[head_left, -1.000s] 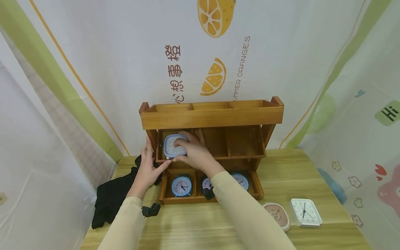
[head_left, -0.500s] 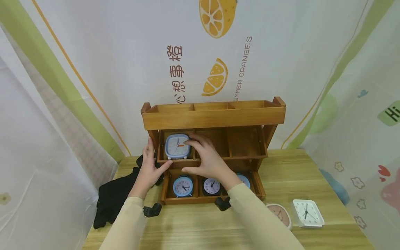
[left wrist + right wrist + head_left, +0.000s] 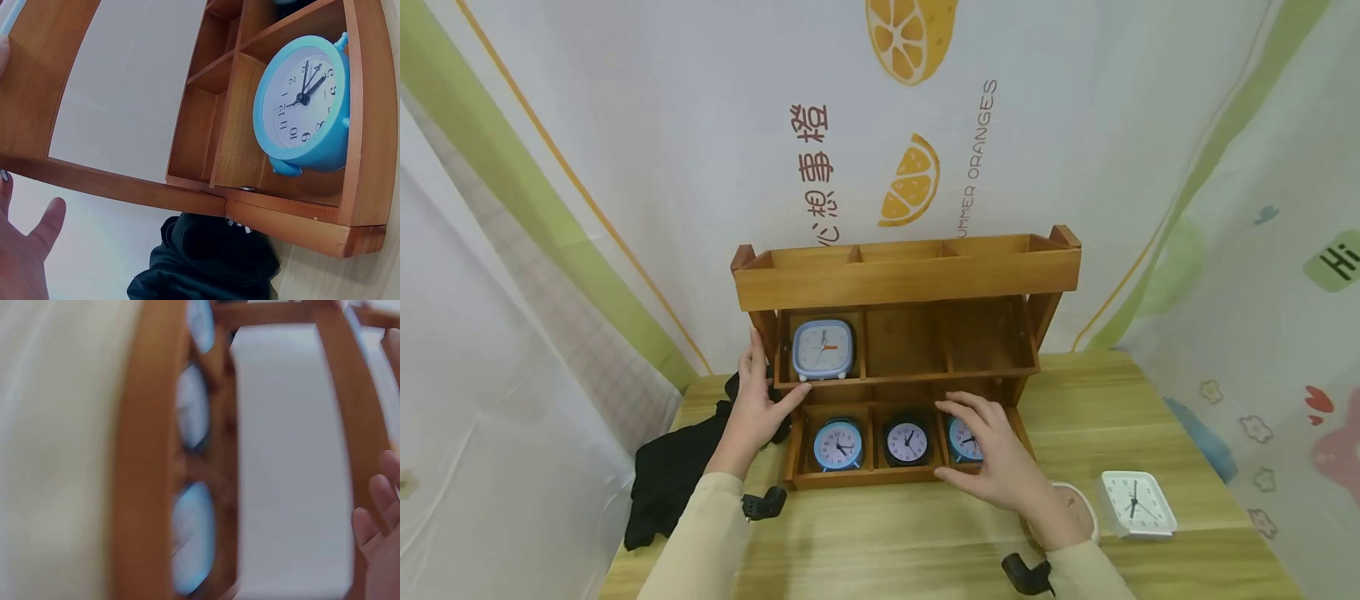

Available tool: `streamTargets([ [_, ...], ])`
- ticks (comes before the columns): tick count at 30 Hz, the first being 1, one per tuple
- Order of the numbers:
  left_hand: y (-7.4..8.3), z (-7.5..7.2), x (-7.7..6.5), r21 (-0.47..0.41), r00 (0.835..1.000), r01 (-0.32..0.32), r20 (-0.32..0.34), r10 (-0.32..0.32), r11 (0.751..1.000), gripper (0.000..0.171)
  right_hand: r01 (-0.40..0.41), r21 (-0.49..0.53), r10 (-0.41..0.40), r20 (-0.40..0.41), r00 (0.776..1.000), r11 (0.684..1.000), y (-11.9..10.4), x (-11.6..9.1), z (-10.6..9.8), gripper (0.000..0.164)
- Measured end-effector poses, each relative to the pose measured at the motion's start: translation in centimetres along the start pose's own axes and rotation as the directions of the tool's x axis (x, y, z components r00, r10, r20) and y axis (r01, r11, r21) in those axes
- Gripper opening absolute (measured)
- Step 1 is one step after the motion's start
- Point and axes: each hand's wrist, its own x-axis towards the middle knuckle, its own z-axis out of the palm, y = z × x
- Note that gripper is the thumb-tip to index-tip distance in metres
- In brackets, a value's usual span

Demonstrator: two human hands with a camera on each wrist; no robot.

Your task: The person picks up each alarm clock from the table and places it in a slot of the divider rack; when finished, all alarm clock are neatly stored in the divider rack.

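Observation:
A tiered wooden rack stands on the table. A pale blue rounded-square alarm clock sits in the left compartment of its middle tier. My left hand, fingers extended, is at the rack's left side. In the bottom tier are a light blue round clock, a black-rimmed round clock and another light blue clock, partly hidden by my right hand. That hand holds nothing, its fingers and thumb spread apart. Below its wrist, a pink-faced clock is partly covered. The right wrist view is blurred.
A white square clock lies on the table at the right. Black cloth lies left of the rack. White printed curtains hang behind and at both sides.
My right hand has let go of the pale blue clock and moved right and down, away from the middle tier. The left hand stays at the rack's left side.

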Motion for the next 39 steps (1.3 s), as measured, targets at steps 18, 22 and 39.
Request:
streamTargets([
  [18, 0.0, 0.1, 0.1, -0.012, 1.0, 0.005, -0.001, -0.005, 1.0, 0.12, -0.245, -0.342, 0.272, 0.033, 0.962, 0.907, 7.0, -14.9, -2.6, 0.104],
  [22, 0.1, 0.1, 0.1, -0.014, 1.0, 0.001, -0.001, -0.001, 1.0, 0.12, -0.237, -0.338, 0.275, 0.069, 0.959, 0.911, 7.5, -15.6, -2.6, 0.107],
  [39, -0.1, 0.2, 0.1, 0.014, 1.0, -0.02, -0.01, 0.02, 1.0, 0.121, -0.288, -0.255, 0.312, 0.062, 0.948, 0.923, 6.6, -13.9, -3.5, 0.097],
])
